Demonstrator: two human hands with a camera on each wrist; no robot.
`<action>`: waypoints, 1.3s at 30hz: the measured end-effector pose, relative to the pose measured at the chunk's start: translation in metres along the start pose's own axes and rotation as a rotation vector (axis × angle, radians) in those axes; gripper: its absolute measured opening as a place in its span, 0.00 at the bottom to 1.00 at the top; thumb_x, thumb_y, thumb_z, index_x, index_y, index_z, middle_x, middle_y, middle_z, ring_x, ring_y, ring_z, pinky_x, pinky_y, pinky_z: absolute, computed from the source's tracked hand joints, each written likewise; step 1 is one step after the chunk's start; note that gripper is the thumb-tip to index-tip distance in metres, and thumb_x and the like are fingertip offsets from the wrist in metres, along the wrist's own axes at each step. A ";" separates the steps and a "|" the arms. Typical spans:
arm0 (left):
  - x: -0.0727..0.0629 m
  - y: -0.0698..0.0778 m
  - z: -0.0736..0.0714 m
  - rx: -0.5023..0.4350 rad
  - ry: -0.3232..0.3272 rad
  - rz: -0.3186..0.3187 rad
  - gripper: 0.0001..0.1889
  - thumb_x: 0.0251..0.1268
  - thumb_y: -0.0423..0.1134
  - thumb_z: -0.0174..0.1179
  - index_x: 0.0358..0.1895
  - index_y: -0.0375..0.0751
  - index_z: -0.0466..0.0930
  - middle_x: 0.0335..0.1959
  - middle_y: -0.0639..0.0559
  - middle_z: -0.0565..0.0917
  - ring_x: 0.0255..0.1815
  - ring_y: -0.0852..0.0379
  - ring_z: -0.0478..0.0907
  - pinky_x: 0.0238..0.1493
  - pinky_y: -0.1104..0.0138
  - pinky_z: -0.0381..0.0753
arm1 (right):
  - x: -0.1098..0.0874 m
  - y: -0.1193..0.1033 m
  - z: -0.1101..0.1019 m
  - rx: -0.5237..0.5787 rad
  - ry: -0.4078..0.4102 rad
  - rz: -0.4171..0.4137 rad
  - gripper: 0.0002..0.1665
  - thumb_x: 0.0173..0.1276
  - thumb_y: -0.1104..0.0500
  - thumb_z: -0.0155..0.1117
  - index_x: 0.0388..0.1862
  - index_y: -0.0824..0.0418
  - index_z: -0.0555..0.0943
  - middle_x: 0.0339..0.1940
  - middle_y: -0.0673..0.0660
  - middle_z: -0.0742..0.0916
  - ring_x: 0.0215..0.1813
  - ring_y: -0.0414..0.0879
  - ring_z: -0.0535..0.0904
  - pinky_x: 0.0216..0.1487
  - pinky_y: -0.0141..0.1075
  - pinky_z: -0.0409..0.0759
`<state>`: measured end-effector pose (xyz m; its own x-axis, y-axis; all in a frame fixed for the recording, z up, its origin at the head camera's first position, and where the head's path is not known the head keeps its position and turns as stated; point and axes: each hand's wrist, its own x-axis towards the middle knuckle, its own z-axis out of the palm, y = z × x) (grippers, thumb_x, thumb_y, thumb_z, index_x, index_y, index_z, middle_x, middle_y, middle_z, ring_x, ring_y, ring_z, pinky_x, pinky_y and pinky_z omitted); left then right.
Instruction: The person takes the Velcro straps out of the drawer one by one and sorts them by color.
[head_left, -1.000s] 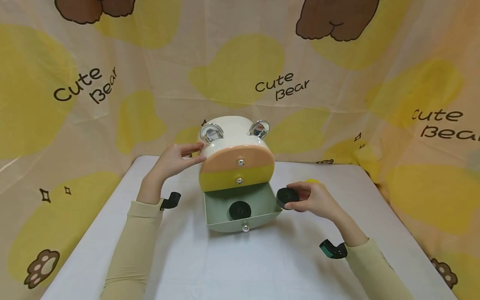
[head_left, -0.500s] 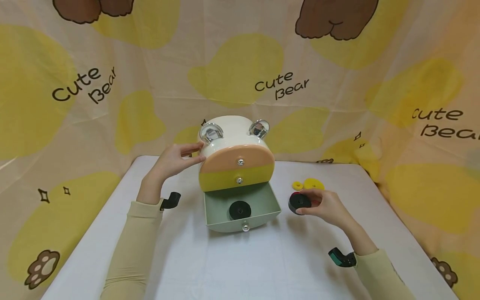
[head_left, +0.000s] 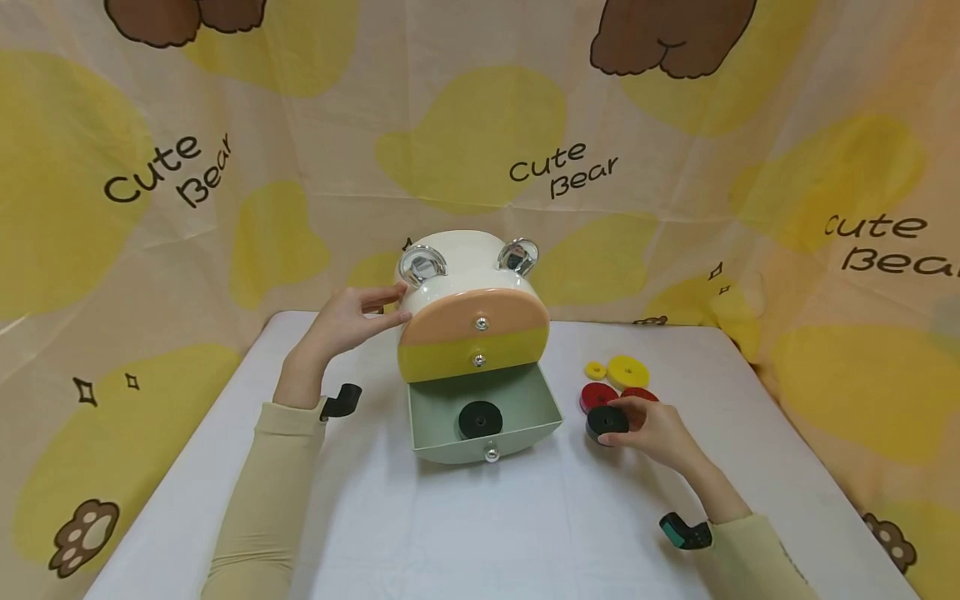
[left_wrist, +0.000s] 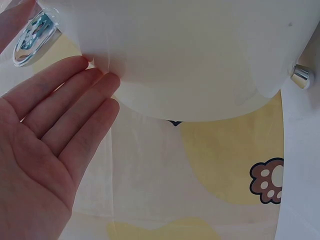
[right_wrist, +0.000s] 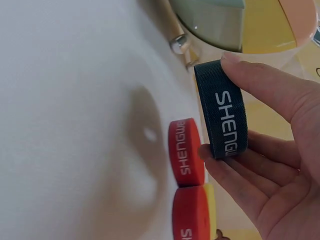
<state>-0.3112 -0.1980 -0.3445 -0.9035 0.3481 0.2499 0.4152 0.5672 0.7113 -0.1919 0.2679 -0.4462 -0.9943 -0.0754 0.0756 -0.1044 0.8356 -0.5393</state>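
Note:
A rounded white mini drawer cabinet (head_left: 463, 260) with silver ears stands on the table. Its green bottom drawer (head_left: 435, 429) is pulled out, with a black tape roll (head_left: 480, 420) lying inside. My left hand (head_left: 351, 321) rests its nearly straight fingertips on the cabinet's left side, thumb apart from the fingers. My right hand (head_left: 660, 432) pinches a second black tape roll (right_wrist: 222, 110), lettered in white, between thumb and fingers. That roll is right of the drawer, in front of two red rolls (head_left: 597, 396), and partly overlaps them in the head view.
Behind the red rolls lie a large yellow roll (head_left: 628, 372) and a small yellow ring (head_left: 596, 370). The cabinet's peach drawer (head_left: 450, 321) and yellow drawer (head_left: 435, 360) are closed. A printed cloth (head_left: 465, 150) hangs behind the white table (head_left: 465, 533).
My right hand has moved the black tape roll from the drawer's right rim rightward and toward me, uncovering the yellow and red rolls. My left hand stays at the cabinet.

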 end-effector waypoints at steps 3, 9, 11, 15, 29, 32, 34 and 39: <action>0.000 0.000 0.000 0.000 0.001 -0.001 0.33 0.52 0.62 0.65 0.63 0.59 0.74 0.63 0.55 0.76 0.60 0.45 0.76 0.58 0.50 0.77 | -0.001 0.005 0.005 0.024 -0.014 0.013 0.39 0.46 0.40 0.77 0.54 0.59 0.80 0.50 0.61 0.84 0.45 0.51 0.79 0.45 0.42 0.84; 0.001 -0.001 0.000 -0.002 0.007 0.000 0.33 0.52 0.62 0.65 0.63 0.59 0.74 0.62 0.54 0.77 0.60 0.44 0.76 0.58 0.50 0.77 | -0.002 0.011 0.012 0.089 -0.031 0.018 0.38 0.46 0.43 0.78 0.54 0.60 0.80 0.51 0.63 0.83 0.47 0.55 0.83 0.47 0.44 0.84; 0.000 0.000 0.001 0.003 0.007 -0.003 0.33 0.52 0.62 0.65 0.63 0.59 0.74 0.62 0.54 0.76 0.60 0.44 0.76 0.58 0.50 0.77 | -0.003 0.013 0.014 0.091 -0.030 0.015 0.38 0.45 0.44 0.78 0.53 0.60 0.80 0.51 0.63 0.83 0.47 0.55 0.83 0.47 0.44 0.84; 0.000 0.000 0.001 0.009 0.009 -0.001 0.33 0.52 0.62 0.65 0.63 0.59 0.74 0.62 0.54 0.76 0.60 0.44 0.76 0.58 0.50 0.77 | -0.003 0.018 0.018 0.090 -0.026 0.007 0.37 0.45 0.45 0.79 0.53 0.60 0.80 0.52 0.63 0.83 0.48 0.55 0.82 0.46 0.43 0.84; 0.001 -0.003 0.001 -0.004 0.007 -0.016 0.33 0.52 0.63 0.65 0.63 0.60 0.74 0.63 0.55 0.76 0.61 0.45 0.75 0.58 0.50 0.76 | -0.006 0.020 0.021 0.067 -0.040 0.012 0.38 0.46 0.46 0.78 0.55 0.61 0.79 0.53 0.65 0.83 0.49 0.58 0.82 0.49 0.46 0.83; 0.001 -0.002 0.001 0.000 0.007 -0.016 0.33 0.52 0.63 0.65 0.63 0.60 0.74 0.63 0.55 0.76 0.61 0.44 0.75 0.58 0.51 0.77 | -0.006 0.020 0.020 0.067 -0.045 0.011 0.38 0.47 0.47 0.78 0.56 0.61 0.79 0.53 0.65 0.83 0.50 0.58 0.82 0.50 0.46 0.83; 0.001 -0.002 0.001 0.000 0.005 -0.012 0.33 0.52 0.63 0.65 0.63 0.59 0.74 0.63 0.55 0.76 0.61 0.44 0.75 0.58 0.51 0.77 | -0.006 0.020 0.020 0.065 -0.050 0.005 0.38 0.47 0.47 0.78 0.56 0.61 0.79 0.53 0.65 0.82 0.50 0.58 0.81 0.49 0.46 0.83; 0.000 -0.001 0.000 -0.008 0.004 -0.002 0.32 0.53 0.61 0.65 0.63 0.57 0.74 0.63 0.54 0.76 0.61 0.44 0.75 0.59 0.51 0.76 | -0.006 0.018 0.017 0.056 -0.064 -0.003 0.37 0.47 0.48 0.78 0.56 0.61 0.79 0.54 0.64 0.82 0.51 0.58 0.80 0.50 0.46 0.83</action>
<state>-0.3116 -0.1983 -0.3456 -0.9047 0.3439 0.2513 0.4127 0.5615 0.7172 -0.1880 0.2741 -0.4707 -0.9932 -0.1136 0.0247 -0.1065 0.8036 -0.5856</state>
